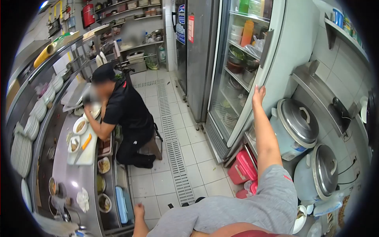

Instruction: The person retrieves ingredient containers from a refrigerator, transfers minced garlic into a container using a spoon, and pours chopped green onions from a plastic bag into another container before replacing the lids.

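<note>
My right hand point(258, 95) reaches forward at the end of my outstretched arm, its fingers curled at the edge of the glass fridge door point(245, 94). Behind the glass, shelves hold an orange bottle point(247, 33), white tubs point(236, 34), metal pots and bagged food. Low at my left side, my left hand point(139, 211) hangs with its fingers loosely curled and nothing visible in them. It is nearest to a blue lidded container point(122, 204) beside the steel counter.
A co-worker in black point(128, 106) sits at the left counter, near bowls point(80, 125) and an orange-handled knife point(85, 146) on a white cutting board point(90, 156). Large rice cookers point(294, 128) stand at right. Red containers point(241, 168) sit low by the fridge. A drain grate point(170, 130) crosses the tiled floor.
</note>
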Demonstrator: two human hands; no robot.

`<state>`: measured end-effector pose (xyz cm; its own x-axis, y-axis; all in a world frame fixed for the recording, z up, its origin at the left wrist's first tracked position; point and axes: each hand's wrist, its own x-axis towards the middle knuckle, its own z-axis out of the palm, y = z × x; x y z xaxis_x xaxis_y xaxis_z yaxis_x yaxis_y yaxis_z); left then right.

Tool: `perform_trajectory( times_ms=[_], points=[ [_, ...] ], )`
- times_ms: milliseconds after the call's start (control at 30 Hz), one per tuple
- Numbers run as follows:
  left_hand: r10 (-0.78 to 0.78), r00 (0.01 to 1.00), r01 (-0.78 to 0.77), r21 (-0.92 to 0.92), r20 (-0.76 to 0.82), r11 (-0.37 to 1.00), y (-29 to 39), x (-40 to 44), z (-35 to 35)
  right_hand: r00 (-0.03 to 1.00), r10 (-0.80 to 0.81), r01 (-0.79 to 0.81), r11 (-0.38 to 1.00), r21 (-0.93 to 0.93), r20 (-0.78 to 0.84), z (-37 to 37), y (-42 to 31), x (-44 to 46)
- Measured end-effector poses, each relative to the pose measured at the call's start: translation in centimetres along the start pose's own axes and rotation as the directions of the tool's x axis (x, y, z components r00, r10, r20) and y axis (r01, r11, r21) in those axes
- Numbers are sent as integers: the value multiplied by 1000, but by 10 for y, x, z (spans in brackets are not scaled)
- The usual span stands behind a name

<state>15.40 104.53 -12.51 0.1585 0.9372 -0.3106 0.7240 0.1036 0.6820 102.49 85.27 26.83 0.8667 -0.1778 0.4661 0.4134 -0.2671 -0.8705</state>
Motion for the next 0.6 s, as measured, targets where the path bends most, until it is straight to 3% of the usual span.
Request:
perform_trajectory(
  times_ms=[67, 100, 167, 267, 300, 333, 433, 500, 600],
  points=[
    [145, 987, -150, -77, -63, 986, 66, 82, -4, 993, -69, 74, 996, 48, -90, 14, 7, 11],
    [240, 965, -252, -120, -105, 960, 91, 126, 1, 988, -21, 26, 999, 31, -155, 15, 3, 13],
    [294, 951, -305, -156, -93, 939, 157, 187, 15, 972, 35, -32, 999, 17, -231, 26, -4, 22],
    [421, 907, -402, -322, -13, 857, 268, 210, 49, 886, 191, -72, 957, 282, -422, 27, 6, 30],
    [425, 903, -360, -437, 57, 824, 286, 225, 73, 820, 109, 27, 974, 227, -562, 37, 17, 36],
    [422, 893, -284, -534, 154, 797, 310, 235, 93, 805, 114, 31, 972, 233, -583, 45, 13, 45],
    [291, 840, -64, -448, 458, 892, 371, 234, 165, 824, 164, 82, 913, 400, -542, 43, 26, 38],
    [340, 705, -80, -408, 622, 910, 422, 220, 197, 833, 157, 98, 902, 421, -531, 41, 31, 31],
    [426, 477, -296, -316, 768, 901, 491, 214, 230, 856, 164, 46, 921, 387, -491, 48, 10, -4]
  ],
)
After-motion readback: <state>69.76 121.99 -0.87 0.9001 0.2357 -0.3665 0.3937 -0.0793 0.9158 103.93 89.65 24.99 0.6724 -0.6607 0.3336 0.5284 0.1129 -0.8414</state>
